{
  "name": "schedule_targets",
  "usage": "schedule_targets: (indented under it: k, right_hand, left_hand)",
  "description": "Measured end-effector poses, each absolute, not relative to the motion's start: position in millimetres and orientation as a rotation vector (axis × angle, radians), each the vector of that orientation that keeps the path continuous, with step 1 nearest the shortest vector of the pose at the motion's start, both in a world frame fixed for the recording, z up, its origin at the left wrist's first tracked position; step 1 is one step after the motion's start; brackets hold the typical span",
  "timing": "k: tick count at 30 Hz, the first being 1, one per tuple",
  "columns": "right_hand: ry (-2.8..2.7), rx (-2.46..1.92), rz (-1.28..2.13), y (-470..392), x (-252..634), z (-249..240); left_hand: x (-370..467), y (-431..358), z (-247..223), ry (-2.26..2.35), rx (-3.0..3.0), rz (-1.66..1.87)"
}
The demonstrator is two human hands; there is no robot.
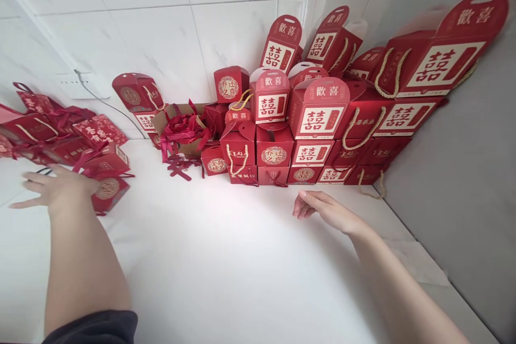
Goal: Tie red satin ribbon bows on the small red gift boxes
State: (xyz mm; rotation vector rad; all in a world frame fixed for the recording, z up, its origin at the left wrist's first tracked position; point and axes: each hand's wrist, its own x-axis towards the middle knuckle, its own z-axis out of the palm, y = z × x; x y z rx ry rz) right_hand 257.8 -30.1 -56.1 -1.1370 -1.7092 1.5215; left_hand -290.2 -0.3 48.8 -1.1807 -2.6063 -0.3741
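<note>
My left hand [66, 185] is at the left with its fingers spread. A thin black loop [43, 171] shows by its fingers; what it belongs to is unclear. Beside this hand is a small red gift box [110, 193] with a round gold emblem, and another red box [110, 158] with a ribbon rests against it. My right hand [316, 208] hovers in front of the stacked boxes, its fingers curled together and nothing visible in them. Nearest to it are a red box with a white panel [311, 153] and a red box with a round emblem [304, 174].
Several red gift boxes [274, 153] with rope handles are stacked along the tiled wall [234, 32]. A cardboard box [161, 119] holds dark red ribbons [181, 128]. More red boxes and bags [34, 126] are heaped at the far left. A socket [76, 86] has a cable [108, 103].
</note>
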Motion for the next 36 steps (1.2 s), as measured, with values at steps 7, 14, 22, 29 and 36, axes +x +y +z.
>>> schedule_targets:
  k: [7,14,22,29,36]
  right_hand:
    - [-1.712,-1.137,1.397,-28,259,-56]
    - [-1.696,-1.129,1.390,-25,257,-61]
    - [-1.803,-1.170,1.256,-26,254,-67]
    - [-1.824,-1.188,1.182,-26,256,-62]
    - [-1.817,-1.210,1.059,-31,253,-54]
  left_hand:
    - [-164,22,64,-1.914,-1.764,-0.955]
    - [-31,26,52,-1.489,-2.237,-0.926]
    - [-32,62,61,-2.113,-1.933,-0.638]
    - [-51,18,98,-1.868,-1.648,-0.676]
    - [-40,-32,94,-1.865,-1.880,-0.919]
